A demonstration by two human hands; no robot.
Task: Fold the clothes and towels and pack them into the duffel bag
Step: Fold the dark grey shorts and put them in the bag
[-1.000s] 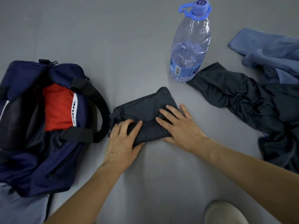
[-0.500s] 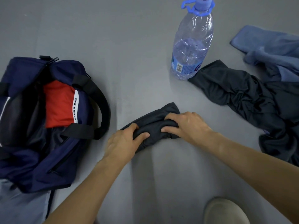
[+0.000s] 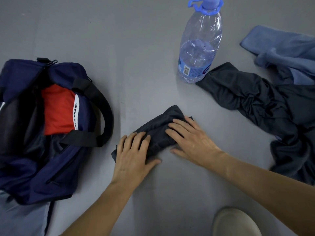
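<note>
While both palms lie flat on the folded dark garment point(image 3: 158, 126), you are pressing the fold down: your left hand point(image 3: 134, 155) and right hand point(image 3: 190, 138) rest on it with fingers straight, gripping nothing. It sits near centre, just right of the open duffel bag point(image 3: 34, 167). Next, likely, you need to grip it and carry it left into the bag without letting it spring open. A crumpled dark garment point(image 3: 255, 99) and blue towel point(image 3: 281, 48) lie unfolded at right.

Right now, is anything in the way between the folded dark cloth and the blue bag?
Nothing visible lies between the folded dark garment and the duffel bag. The bag is open; its black strap loops on the side nearest the garment. The left hand and right hand press on it.
</note>
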